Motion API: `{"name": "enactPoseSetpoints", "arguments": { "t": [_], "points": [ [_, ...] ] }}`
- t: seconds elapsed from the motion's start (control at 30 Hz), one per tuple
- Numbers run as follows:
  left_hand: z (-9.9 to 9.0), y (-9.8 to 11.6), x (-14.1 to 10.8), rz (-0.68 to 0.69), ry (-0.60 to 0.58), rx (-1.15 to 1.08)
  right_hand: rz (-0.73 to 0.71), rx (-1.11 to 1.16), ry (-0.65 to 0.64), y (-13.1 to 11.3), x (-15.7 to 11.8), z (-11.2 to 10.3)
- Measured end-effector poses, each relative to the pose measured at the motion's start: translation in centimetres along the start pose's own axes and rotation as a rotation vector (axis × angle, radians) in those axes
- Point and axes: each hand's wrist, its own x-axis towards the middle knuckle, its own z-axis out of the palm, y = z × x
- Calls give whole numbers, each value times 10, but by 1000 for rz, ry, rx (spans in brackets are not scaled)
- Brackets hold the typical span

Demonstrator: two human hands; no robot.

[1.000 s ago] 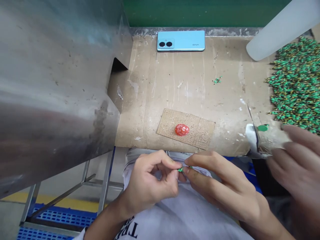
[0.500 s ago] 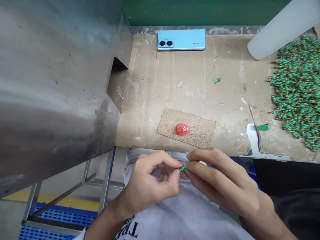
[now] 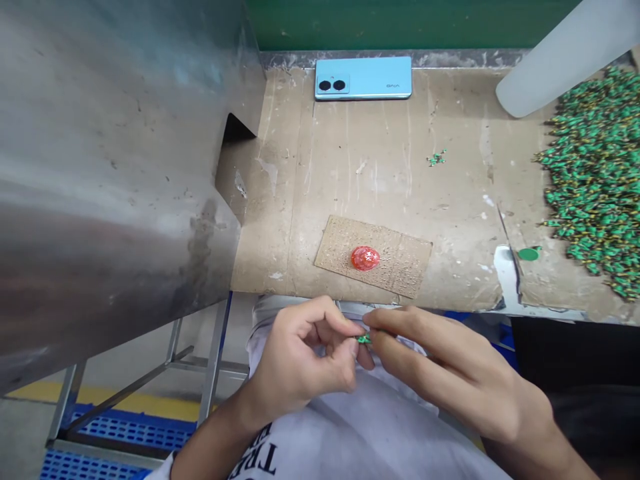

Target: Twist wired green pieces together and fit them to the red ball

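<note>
Head view, worktop: a surface (image 3: pixel 385 193) is covered in tan cardboard, scuffed, streaked with pale marks and torn near the front right edge.
Room: the worktop is bounded by a green panel (image 3: pixel 390 23) behind and a stained metal panel (image 3: pixel 115 200) at left; below the latter, a metal frame (image 3: pixel 213 360) and blue perforated slats (image 3: pixel 133 433) are seen.
Cardboard piece: a glossy red lump (image 3: pixel 365 258) is carried on this speckled offcut (image 3: pixel 340 243).
Green pieces: a large pile (image 3: pixel 595 180) is heaped at right, near a whitish cylinder (image 3: pixel 550 67); a small cluster (image 3: pixel 436 159) lies apart.
Phone: "vivo" can be read, upside down, on the light-blue back (image 3: pixel 363 77).
Shirt: black letters, "TRE" among them, are partly legible on the pale cloth (image 3: pixel 360 420).
Left hand: a small green piece (image 3: pixel 364 339) is pinched between thumb and forefinger of this hand (image 3: pixel 305 353), above the lap.
Right hand: fingertips of this hand (image 3: pixel 465 373) are brought close together at the piece's other end; whether it is gripped cannot be told.
</note>
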Motion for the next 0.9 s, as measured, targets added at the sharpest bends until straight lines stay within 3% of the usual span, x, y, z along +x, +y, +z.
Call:
{"name": "enactPoseSetpoints", "arguments": {
  "t": [0.27,0.47,0.73,0.9],
  "points": [
    [-1,-3,3,-140,-4,-137,-206,-197,0,6,-4,5],
    [0,-1,3,-91,37,-4,-222,-237,17,9,-4,3],
    [-6,7,3,151,-8,305,-223,-276,43,10,-6,-2],
    [-6,4,4,22,3,215,-237,-276,33,9,-4,-2]
  ]
}}
